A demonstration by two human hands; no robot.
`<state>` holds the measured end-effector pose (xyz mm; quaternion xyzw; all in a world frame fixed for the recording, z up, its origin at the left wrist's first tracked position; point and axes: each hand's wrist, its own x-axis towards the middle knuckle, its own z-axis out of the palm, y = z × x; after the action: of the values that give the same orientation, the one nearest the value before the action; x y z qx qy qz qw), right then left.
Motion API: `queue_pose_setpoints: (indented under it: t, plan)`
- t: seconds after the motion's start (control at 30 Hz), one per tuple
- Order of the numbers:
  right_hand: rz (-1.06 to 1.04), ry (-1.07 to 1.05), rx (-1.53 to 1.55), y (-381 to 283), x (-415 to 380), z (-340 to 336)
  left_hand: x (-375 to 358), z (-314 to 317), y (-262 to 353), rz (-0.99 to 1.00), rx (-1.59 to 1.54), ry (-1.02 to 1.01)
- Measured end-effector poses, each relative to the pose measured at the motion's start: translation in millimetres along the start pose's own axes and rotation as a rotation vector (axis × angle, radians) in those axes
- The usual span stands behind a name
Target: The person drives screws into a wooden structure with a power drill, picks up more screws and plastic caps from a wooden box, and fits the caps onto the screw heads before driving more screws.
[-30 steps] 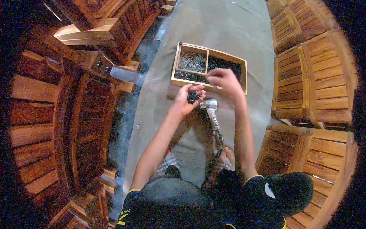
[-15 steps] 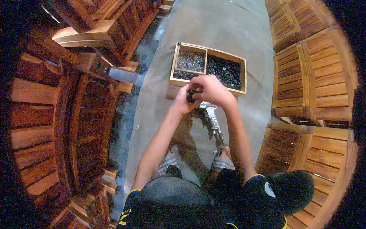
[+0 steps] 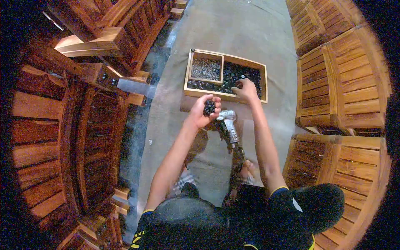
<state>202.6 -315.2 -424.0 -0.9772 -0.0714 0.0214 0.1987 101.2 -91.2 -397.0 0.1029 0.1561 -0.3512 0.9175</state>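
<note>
L hand [image 3: 203,111] cupped w/ small black round fasteners [image 3: 209,107]; R hand [image 3: 246,89] fingers pinching in wooden tray [image 3: 225,95].

Person seen from above. Both arms are bare from the short sleeves down to the left hand [image 3: 203,111] and the right hand [image 3: 246,88]; neither wrist carries a watch, band or glove. The shirt [image 3: 266,225] is dark, nearly black, with a thin yellow edging at each sleeve hem and yellow lettering, too small to read, low on the left side. A pale patch marks the right shoulder. Dark, grey-looking fabric covers the raised knee [image 3: 187,216]. Checked cloth [image 3: 183,180] shows beneath the left forearm. One bare foot [image 3: 246,168] is visible.
</note>
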Motion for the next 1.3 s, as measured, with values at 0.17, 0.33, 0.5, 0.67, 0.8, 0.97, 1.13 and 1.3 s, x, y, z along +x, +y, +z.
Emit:
queue_pose_setpoints:
  t: [0.17, 0.33, 0.5, 0.67, 0.8, 0.97, 1.13, 1.3]
  plan:
    - [0.042, -0.196, 0.053, 1, 11, -4, -3, -18, -5, 0.032, 0.066, -0.042]
    - [0.014, -0.198, 0.037, 2, 8, -8, 0, -13, -4, 0.050, -0.038, 0.088]
    - [0.022, -0.129, 0.113, 4, 4, -11, -6, -6, -5, 0.093, 0.029, 0.058]
    - [-0.011, -0.157, 0.015, -5, -1, -23, -5, -15, -5, 0.070, 0.024, 0.042]
    - [0.071, 0.054, 0.286, -31, -20, -38, -10, -7, -5, 0.070, 0.093, 0.138]
    - [-0.165, -0.202, 0.679, -103, -46, -66, -4, -12, -6, 0.082, 0.096, 0.112]
    - [-0.274, -0.340, 0.476, -137, -57, -75, -5, -10, -6, 0.146, 0.108, 0.261]
    - [0.198, -0.169, 0.320, -74, -64, -85, -20, -27, -2, 0.119, -0.073, 0.067]
